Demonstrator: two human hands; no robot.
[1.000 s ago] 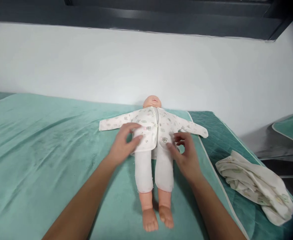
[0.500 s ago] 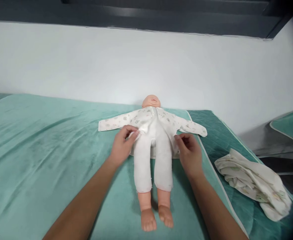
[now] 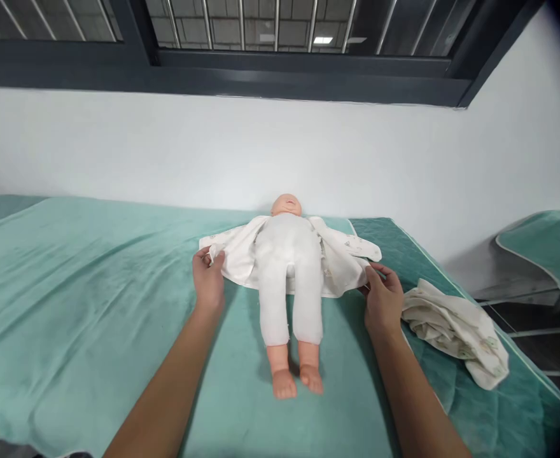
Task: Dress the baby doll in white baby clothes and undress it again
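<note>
A baby doll [image 3: 288,248] lies on its back, feet toward me, with a white cloth body and bare plastic feet. Its white patterned baby shirt [image 3: 242,257] is spread apart at the front, and the sleeves stretch out to both sides. My left hand [image 3: 208,275] pinches the shirt's left front edge. On the other side, my right hand [image 3: 383,291] grips the right front edge between thumb and fingers. The doll's white chest and belly show between the two panels. Its arms are hidden inside the sleeves.
Under the doll is a light green sheet [image 3: 118,305], with a darker green quilted cover [image 3: 480,407] at right. A crumpled white patterned cloth [image 3: 456,327] lies there. Behind stand a white wall [image 3: 213,152] and a dark window frame [image 3: 299,79]. Another green padded surface [image 3: 547,248] is at far right.
Both hands have moved outward, pulling the shirt's front panels apart and uncovering the doll's chest. The view has tilted up, bringing the barred window into sight.
</note>
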